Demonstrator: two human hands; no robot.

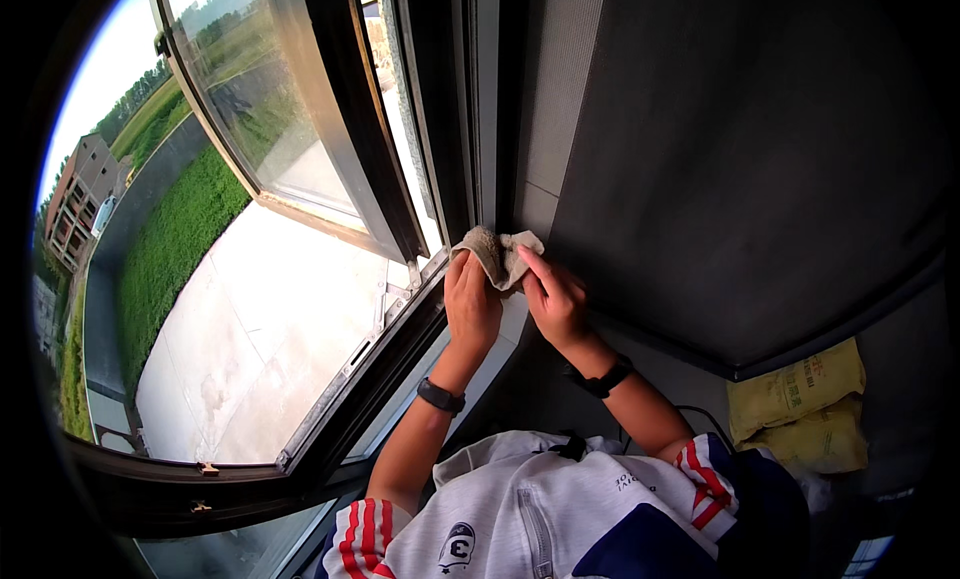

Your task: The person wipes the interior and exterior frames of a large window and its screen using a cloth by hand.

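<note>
A greyish-beige cloth (484, 250) is bunched between my two hands at the inner corner of a dark window frame (457, 128). My left hand (472, 301) grips the cloth's left part, its fingertips covered by the folds. On the other side, my right hand (556, 297) pinches the cloth's right edge, with the index finger stretched along it. The cloth lies close against the frame; the exact contact is hidden behind it. Just left of my left hand is a metal window hinge arm (382, 305) on the sill.
An open glazed casement sash (247, 106) swings outward at upper left. Below it lies pale outdoor paving (225, 339), bordered by green plants (184, 256). To the right stands a large dark panel (750, 151). Yellow printed sacks (799, 391) lie under its lower corner.
</note>
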